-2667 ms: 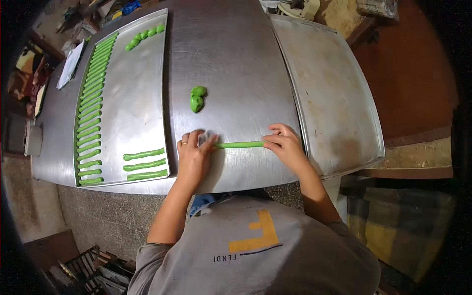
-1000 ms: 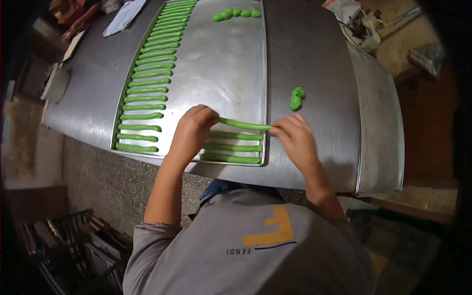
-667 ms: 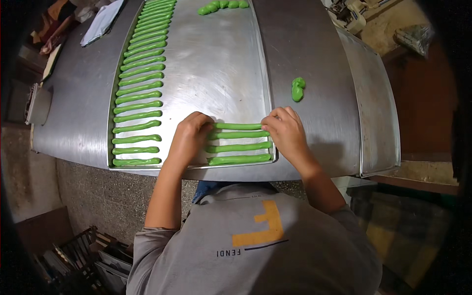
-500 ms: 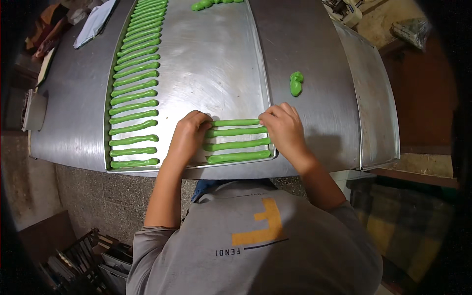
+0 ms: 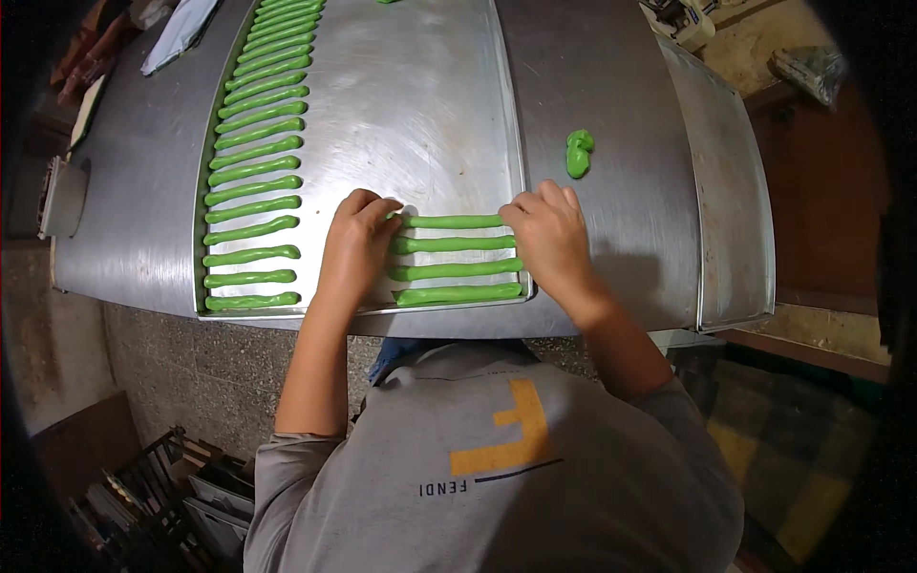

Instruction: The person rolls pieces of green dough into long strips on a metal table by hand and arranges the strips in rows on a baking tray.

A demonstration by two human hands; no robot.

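A thin green dough strip (image 5: 454, 222) is stretched straight between my two hands, at the near right part of a shallow metal tray (image 5: 401, 124). The fingers of my left hand (image 5: 355, 244) are closed in a pinch at its left end. Pinched at the other end, beside the tray's right rim, is my right hand (image 5: 551, 234). Several similar dough strips (image 5: 457, 270) lie parallel below it, toward the tray's near edge. A long column of green strips (image 5: 253, 205) runs along the tray's left side.
On the metal table (image 5: 611, 229) right of the tray sits a small green dough lump (image 5: 579, 155). Another metal tray (image 5: 731, 191) stands farther right. A white container (image 5: 65, 199) is at the table's left edge, and a folded white cloth (image 5: 180, 36) lies at the far left.
Both hands, still pinching the strip's ends, have shifted it slightly away from me, and the gap to the strip below has widened. The whole view has also shifted a little.
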